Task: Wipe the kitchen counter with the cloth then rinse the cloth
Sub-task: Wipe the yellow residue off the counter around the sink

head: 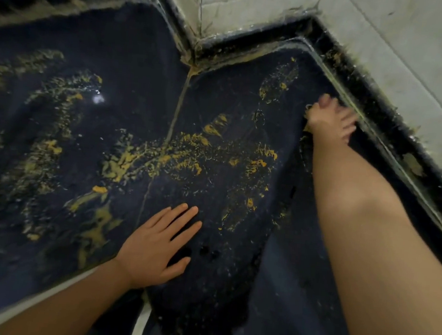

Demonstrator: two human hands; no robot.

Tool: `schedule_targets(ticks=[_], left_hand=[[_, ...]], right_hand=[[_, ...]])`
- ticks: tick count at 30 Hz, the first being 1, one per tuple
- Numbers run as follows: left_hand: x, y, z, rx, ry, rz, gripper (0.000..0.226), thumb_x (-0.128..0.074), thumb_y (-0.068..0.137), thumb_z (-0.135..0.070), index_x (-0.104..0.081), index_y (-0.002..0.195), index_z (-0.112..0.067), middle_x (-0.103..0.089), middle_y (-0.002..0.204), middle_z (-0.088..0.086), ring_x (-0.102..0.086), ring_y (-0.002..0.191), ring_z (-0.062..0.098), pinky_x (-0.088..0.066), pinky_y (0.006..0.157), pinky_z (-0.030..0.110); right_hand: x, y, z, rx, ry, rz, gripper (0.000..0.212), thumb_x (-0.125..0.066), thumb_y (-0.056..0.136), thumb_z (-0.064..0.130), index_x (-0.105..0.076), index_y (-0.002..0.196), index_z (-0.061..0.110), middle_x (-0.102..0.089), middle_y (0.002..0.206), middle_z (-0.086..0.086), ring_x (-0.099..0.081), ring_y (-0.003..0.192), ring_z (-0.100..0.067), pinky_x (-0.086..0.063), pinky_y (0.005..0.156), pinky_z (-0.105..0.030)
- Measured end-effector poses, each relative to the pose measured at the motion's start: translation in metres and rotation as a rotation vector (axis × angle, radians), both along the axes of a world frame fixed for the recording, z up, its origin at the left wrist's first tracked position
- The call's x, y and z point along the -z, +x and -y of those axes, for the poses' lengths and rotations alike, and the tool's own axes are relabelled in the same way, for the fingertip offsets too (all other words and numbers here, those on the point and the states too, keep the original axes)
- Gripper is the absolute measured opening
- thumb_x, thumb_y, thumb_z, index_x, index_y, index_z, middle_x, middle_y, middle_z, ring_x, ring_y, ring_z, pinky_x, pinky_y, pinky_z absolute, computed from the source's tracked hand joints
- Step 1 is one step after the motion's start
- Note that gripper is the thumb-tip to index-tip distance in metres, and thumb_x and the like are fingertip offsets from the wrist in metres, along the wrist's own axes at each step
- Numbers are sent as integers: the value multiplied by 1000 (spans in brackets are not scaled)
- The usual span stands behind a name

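The dark counter (134, 51) is smeared with yellow residue (189, 150) across its middle and left. My left hand (156, 247) lies flat on the counter near the front edge, fingers apart and holding nothing. My right hand (332, 118) is stretched out to the far right, by the counter's raised rim, and is blurred. It presses down on the cloth (307, 114). The hand hides nearly all of the cloth, and only a frayed, yellow-stained edge shows at its left side.
Pale tiled walls (256, 11) meet in a jutting corner at the back. A raised dark rim (381, 120) with grime runs along the wall on the right. A seam (176, 114) crosses the counter from the corner toward the front.
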State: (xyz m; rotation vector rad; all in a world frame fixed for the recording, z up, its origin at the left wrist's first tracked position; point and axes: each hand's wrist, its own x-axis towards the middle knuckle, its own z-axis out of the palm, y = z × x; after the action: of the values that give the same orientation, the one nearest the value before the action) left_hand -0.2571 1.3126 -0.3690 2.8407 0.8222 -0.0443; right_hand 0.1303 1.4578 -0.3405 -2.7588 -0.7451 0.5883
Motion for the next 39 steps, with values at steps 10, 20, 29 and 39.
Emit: schedule_targets(ticks=[10, 20, 29, 39], left_hand=[[-2, 0, 1, 9, 22, 2, 60, -16, 94, -52, -33, 139, -15, -32, 146, 6, 3, 144, 18, -9, 114, 35], [0, 0, 1, 6, 20, 61, 61, -14, 94, -52, -32, 138, -14, -31, 145, 6, 6, 144, 17, -11, 113, 35], [-10, 3, -1, -9, -77, -75, 68, -13, 94, -53, -52, 129, -11, -48, 137, 11, -33, 130, 25, -9, 110, 33], [-44, -4, -7, -25, -325, 15, 70, -18, 91, -56, -19, 147, -15, -7, 157, 3, 1, 144, 17, 0, 115, 29]], right_hand=[[5, 58, 44, -488, 8, 152, 57, -24, 94, 45, -26, 145, 20, -20, 154, -10, -10, 143, -28, -11, 117, -45], [10, 33, 52, -362, -26, 154, 52, -26, 99, 40, -18, 148, 23, -4, 158, -4, 4, 145, -22, 1, 116, -42], [3, -96, 172, -620, -56, 146, 56, -21, 96, 47, -17, 147, 26, -4, 158, -2, 5, 145, -21, -1, 116, -44], [-4, -288, 303, -647, -168, 170, 55, -32, 82, 48, -38, 133, 29, -51, 137, 5, -30, 132, -21, 0, 110, -30]])
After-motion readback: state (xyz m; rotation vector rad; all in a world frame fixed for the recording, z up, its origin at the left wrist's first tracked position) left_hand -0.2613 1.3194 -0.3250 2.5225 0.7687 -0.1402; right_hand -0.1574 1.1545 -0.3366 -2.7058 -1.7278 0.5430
